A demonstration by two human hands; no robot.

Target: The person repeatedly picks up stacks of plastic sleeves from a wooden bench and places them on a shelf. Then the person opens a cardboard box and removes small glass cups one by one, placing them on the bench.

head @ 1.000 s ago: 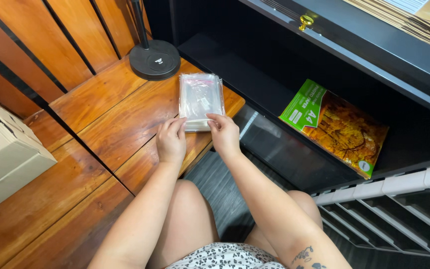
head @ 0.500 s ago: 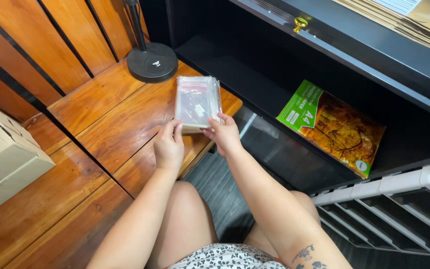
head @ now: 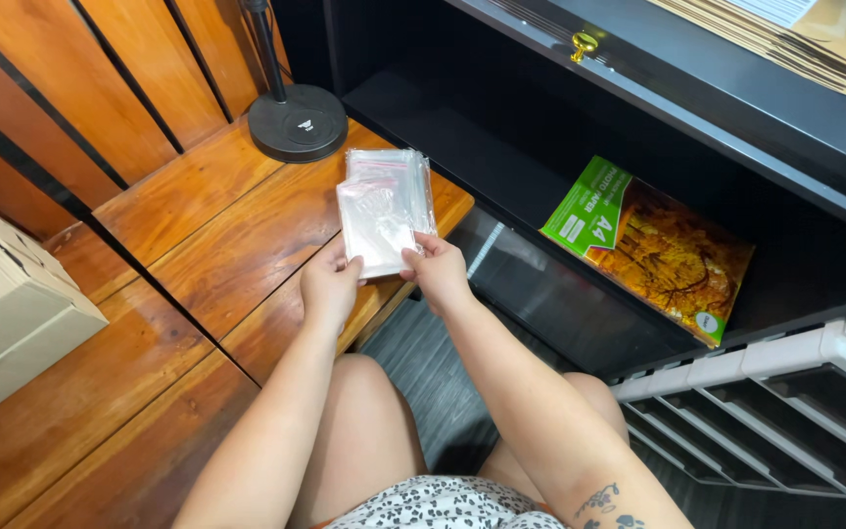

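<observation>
L hand [head: 328, 287]: pinches near-left corner of top bag [head: 374, 227].
R hand [head: 437, 272]: pinches near-right corner, same bag.
Bag: clear, lifted off stack [head: 399, 176] on wooden desk [head: 217, 230].
Nearby: black lamp base [head: 298, 123] behind stack; green paper pack [head: 650, 245] on black shelf, well apart.

Clear plastic bag [head: 376, 230] between both hands

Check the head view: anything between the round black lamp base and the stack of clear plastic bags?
Nothing lies there. In the head view, only bare wooden bench shows between the lamp base and the stack of clear bags.
</observation>
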